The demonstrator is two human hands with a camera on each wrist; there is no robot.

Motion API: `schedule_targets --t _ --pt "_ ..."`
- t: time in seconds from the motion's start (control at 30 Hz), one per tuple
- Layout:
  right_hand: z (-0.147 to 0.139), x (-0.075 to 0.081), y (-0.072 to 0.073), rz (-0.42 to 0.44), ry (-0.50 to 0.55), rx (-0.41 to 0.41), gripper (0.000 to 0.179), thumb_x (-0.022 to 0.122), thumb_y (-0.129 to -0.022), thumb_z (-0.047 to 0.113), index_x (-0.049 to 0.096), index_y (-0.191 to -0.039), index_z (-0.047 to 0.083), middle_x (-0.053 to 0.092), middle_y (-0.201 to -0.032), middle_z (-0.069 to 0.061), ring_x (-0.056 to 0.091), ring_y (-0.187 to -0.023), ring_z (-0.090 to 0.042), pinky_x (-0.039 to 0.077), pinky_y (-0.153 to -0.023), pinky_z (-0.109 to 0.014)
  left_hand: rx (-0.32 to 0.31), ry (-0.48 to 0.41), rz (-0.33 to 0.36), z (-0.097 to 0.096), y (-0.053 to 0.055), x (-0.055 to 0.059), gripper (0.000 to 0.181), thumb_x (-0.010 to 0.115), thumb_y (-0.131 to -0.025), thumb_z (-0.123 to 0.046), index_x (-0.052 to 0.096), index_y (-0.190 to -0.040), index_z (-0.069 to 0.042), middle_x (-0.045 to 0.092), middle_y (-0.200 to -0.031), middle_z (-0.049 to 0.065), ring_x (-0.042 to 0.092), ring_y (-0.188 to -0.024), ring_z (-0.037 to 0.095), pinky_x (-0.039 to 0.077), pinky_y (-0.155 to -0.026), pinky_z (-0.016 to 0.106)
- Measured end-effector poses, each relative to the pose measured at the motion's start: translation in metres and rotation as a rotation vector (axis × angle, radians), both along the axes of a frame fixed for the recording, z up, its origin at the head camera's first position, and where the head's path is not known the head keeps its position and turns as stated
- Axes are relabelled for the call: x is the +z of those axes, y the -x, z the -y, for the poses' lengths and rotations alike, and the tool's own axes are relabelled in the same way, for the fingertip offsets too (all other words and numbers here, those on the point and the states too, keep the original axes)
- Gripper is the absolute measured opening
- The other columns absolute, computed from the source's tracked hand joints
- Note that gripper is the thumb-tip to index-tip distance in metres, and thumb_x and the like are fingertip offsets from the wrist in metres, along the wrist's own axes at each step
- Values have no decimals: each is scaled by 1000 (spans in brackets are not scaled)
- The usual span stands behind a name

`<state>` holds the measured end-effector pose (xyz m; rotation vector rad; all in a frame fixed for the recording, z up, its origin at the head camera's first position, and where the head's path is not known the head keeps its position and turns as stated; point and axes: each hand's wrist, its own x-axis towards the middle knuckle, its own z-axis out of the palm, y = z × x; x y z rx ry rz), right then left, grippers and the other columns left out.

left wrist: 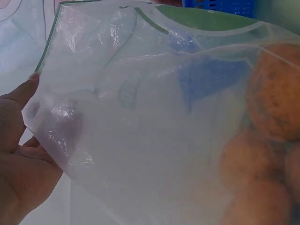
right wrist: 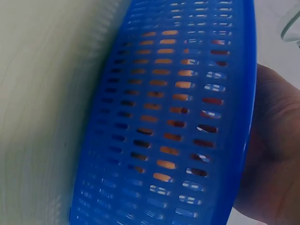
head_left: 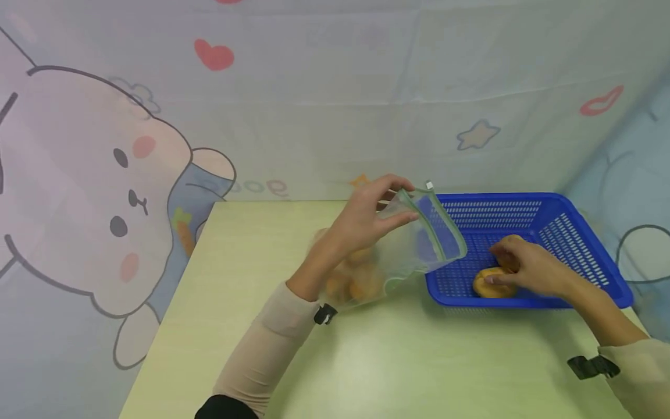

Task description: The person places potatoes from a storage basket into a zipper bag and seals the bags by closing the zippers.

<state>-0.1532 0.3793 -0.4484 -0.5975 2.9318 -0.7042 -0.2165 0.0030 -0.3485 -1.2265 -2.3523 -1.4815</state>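
My left hand (head_left: 361, 218) grips a clear zip bag (left wrist: 140, 122) near its green-edged mouth, which gapes toward the basket. Several round, orange-brown, potato-like pieces (left wrist: 276, 93) lie in the bag's lower end. Inside the blue basket (head_left: 523, 301), my right hand (head_left: 536, 270) reaches over two round yellow-brown pieces. Its fingers curl over the farther round piece (head_left: 510, 240), while the thumb lies across the nearer one (head_left: 487, 283). The right wrist view shows the pieces only through the slots of the basket wall (right wrist: 154, 117); the rim hides most of that hand.
Both bag and basket are on a pale yellow-green table (head_left: 356, 366). The basket's near rim stands between my right wrist and the table's front part. Behind the table hangs a printed cloth (head_left: 324, 116); a dark cable loop (head_left: 623, 250) shows at the right.
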Motion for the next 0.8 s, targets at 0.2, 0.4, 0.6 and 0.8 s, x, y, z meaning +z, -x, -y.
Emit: schedule_targets --t 0.2,0.4,0.6,0.8 --pt "-5 -9 -2 30 -79 78 64 92 -83 43 71 -121 -3 73 -111 -7 67 -99 -23 59 -85 -47 -16 -33 6 -1 0 -1 39 82 -96 -19 64 -128 -5 70 -119 6 69 -107 17 60 -95 30" --pt "-4 -5 -4 47 -51 60 61 92 -83 44 71 -120 2 73 -110 -1 66 -96 -17 58 -82 -42 -7 -38 11 -2 -1 -2 39 83 -96 -20 64 -128 -6 70 -120 5 69 -109 20 59 -96 29" --pt "9 32 2 -17 120 4 57 92 -86 30 67 -129 3 71 -117 -7 66 -101 -23 62 -82 -31 -1 -19 2 -2 0 -1 39 82 -97 -22 64 -129 -8 69 -122 4 68 -113 19 58 -98 30" --pt "36 77 5 -104 226 -60 60 91 -88 28 63 -137 6 67 -130 -11 66 -111 -31 52 -85 -10 7 -13 15 -2 -1 -1 39 82 -96 -22 64 -129 -10 69 -122 3 67 -114 17 57 -98 26"
